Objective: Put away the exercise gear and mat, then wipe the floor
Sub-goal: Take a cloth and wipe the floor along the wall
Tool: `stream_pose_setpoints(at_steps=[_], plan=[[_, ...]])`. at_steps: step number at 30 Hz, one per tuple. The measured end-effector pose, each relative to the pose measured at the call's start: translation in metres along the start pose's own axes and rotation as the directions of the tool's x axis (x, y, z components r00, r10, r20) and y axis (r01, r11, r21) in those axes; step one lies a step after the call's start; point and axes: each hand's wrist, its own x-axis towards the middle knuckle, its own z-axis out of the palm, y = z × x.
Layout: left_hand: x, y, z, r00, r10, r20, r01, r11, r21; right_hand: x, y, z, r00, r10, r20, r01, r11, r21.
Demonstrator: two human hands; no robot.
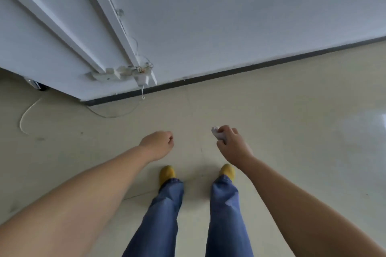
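With no mat or gear in view, wiping step judged in hand. Right hand (pixel 231 144) pinching crumpled white wipe (pixel 217 134) above floor (pixel 292 131), near wall edge. Left hand (pixel 159 144) curled, empty. Next: crouch, press wipe to floor.

A small crumpled white wipe (pixel 217 134) sits bunched in the right hand (pixel 234 145), above the beige floor (pixel 292 131).

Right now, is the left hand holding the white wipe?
No, the left hand is curled and holds nothing; the crumpled white wipe is pinched in the right hand above the floor.
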Motion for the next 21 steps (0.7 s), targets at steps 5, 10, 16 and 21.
stream_pose_setpoints(at_steps=[5, 10, 16, 21], plan=[[0.127, -0.023, 0.090, 0.983, -0.183, -0.020, 0.179, 0.975, -0.128, 0.158, 0.070, 0.069, 0.970, -0.183, 0.160, 0.202, 0.972, -0.115], [0.272, -0.077, 0.207, 0.969, -0.246, -0.033, 0.245, 0.969, -0.034, 0.322, 0.141, 0.190, 0.961, -0.229, 0.152, 0.261, 0.936, -0.238], [0.380, -0.172, 0.281, 0.891, -0.261, -0.371, 0.288, 0.958, 0.018, 0.419, 0.175, 0.340, 0.768, -0.582, 0.268, 0.637, 0.652, -0.411], [0.431, -0.240, 0.298, 0.877, -0.152, -0.456, 0.266, 0.944, 0.197, 0.468, 0.178, 0.413, 0.452, -0.800, 0.394, 0.848, 0.247, -0.469]])
